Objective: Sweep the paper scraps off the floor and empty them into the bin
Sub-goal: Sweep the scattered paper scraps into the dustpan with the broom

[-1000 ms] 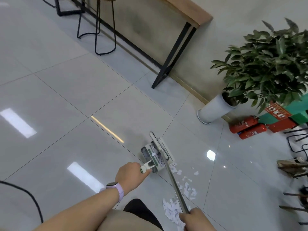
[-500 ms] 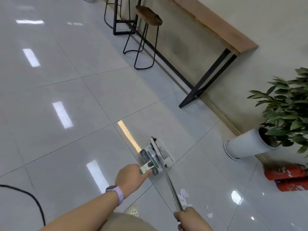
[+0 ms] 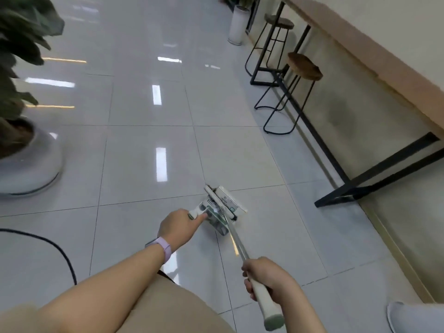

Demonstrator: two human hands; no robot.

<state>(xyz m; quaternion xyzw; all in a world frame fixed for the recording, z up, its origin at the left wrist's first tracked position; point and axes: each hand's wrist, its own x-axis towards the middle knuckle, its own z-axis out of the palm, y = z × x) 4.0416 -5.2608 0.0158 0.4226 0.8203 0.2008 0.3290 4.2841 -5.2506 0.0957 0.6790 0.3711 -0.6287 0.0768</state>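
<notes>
My left hand point(image 3: 179, 227) grips the short white handle of a green-and-white dustpan point(image 3: 217, 216), carried low over the tiled floor point(image 3: 149, 164). My right hand point(image 3: 266, 276) holds the cream grip of the broom point(image 3: 236, 246); its metal shaft runs up and left to the white broom head point(image 3: 230, 200), which lies against the dustpan. Whether scraps lie inside the pan is too blurred to tell. No paper scraps and no bin show in this view.
A large potted plant in a white pot point(image 3: 31, 164) stands at the left. Two black-legged stools point(image 3: 288, 75) and a long wooden wall table point(image 3: 384, 75) line the right wall. A black cable point(image 3: 55, 248) crosses the floor at lower left. A white pot point(image 3: 237, 27) stands far back.
The view has swung left, away from the scraps, the right-hand plant and the red fire extinguishers. Both hands keep hold of dustpan and broom. A plant at the left has come into sight.
</notes>
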